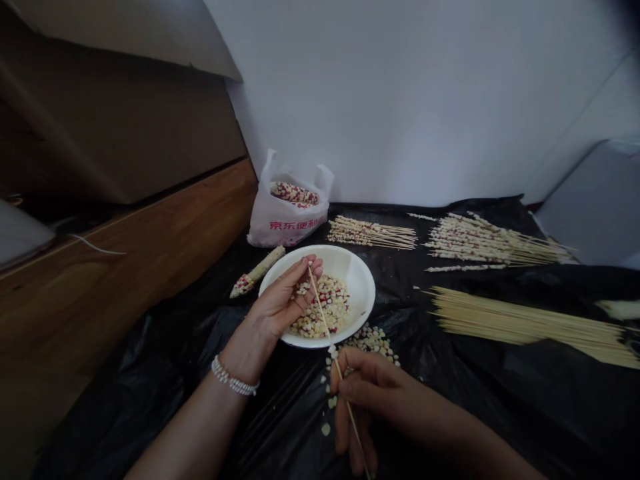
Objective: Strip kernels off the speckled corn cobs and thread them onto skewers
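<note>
A thin bamboo skewer [321,307] slants across the front of the bowl, gripped low down by my right hand [370,387] with its fingers closed around it. Corn kernels [333,351] are threaded on it just above those fingers. Over the white bowl [364,283], my left hand [279,301] pinches a pale corn kernel [310,263] at the skewer's upper tip; its palm partly hides the bowl. Cream and dark red kernels [334,303] lie in the bowl. More loose kernels [373,340] are scattered beside it, near my right hand.
Behind the bowl stands a plastic bag [287,223] with corn cobs. A partly stripped cob [257,272] lies left. Kernel-threaded skewers form two piles [367,232] at the back, above a bundle of bare skewers [520,320]. Black plastic sheeting [190,360] covers the surface; a wooden board [125,260] borders it.
</note>
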`<state>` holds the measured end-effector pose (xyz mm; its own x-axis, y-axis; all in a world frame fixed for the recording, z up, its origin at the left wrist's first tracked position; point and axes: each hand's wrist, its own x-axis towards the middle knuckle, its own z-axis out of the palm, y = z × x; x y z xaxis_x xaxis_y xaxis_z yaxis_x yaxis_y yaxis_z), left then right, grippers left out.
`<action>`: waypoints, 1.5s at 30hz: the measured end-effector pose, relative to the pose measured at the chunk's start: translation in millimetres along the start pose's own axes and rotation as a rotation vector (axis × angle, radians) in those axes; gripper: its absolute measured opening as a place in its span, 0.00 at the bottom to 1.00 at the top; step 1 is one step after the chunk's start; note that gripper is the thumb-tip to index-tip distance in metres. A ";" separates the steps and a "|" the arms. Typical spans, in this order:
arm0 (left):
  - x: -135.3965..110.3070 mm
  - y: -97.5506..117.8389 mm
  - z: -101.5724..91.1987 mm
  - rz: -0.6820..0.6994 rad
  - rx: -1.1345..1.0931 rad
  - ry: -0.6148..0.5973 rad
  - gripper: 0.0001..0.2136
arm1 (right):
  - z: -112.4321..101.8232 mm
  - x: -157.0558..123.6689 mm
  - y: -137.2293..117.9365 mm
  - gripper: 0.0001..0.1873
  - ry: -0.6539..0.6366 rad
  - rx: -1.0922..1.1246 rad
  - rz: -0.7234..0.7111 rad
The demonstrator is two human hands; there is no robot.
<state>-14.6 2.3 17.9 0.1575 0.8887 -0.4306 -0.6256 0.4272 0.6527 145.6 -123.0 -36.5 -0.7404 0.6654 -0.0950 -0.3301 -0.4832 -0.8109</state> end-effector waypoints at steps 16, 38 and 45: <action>2.2 -0.2 -1.7 0.001 -0.024 -0.028 0.13 | -3.0 -0.4 2.7 0.18 -0.001 0.001 0.000; 3.2 -1.3 -1.2 0.042 -0.021 0.031 0.10 | -2.7 1.1 3.7 0.18 0.040 -0.031 -0.008; 3.4 -0.6 0.3 0.027 -0.038 0.028 0.11 | -2.1 0.6 2.6 0.18 0.052 -0.049 -0.009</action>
<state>-13.5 5.0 16.2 0.1195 0.8946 -0.4305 -0.6583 0.3960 0.6402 145.5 -122.7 -39.8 -0.7054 0.6992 -0.1163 -0.3070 -0.4492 -0.8390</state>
